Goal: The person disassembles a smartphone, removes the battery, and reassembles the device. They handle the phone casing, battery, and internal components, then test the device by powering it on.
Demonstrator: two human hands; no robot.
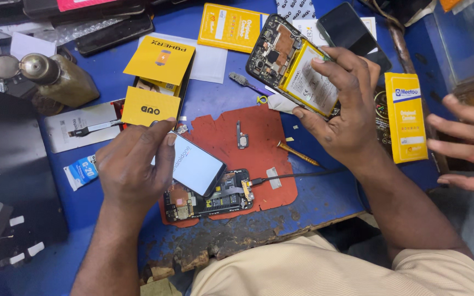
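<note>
Phone screen (196, 164), lit and white, sits tilted over an opened phone body (209, 198) at the near edge of the red work mat (226, 137). The left hand (133, 164) pinches the screen's upper left corner between thumb and fingers. A black cable (303, 175) plugs into the phone body's right end and runs right across the mat.

Loose on the mat beyond: a small metal bracket (241, 136) and a yellow-handled tool (298, 154).

Farther out, the right hand (341, 109) is closed around a second opened phone (281, 60), lifted off the blue surface (325, 200), its circuit board and yellow-edged battery (308, 82) exposed. Yellow boxes (157, 77) lie far left. Another person's hand (467, 142) enters at the right edge, fingers spread.

Risk assessment:
- Screen appears joined to the body while powered; pulling it further could strain that link.
- One-corner grip could let the screen slip or flex.
- Finger pressure on the bare battery could dent it.
- Cable could snag and drag the body.
</note>
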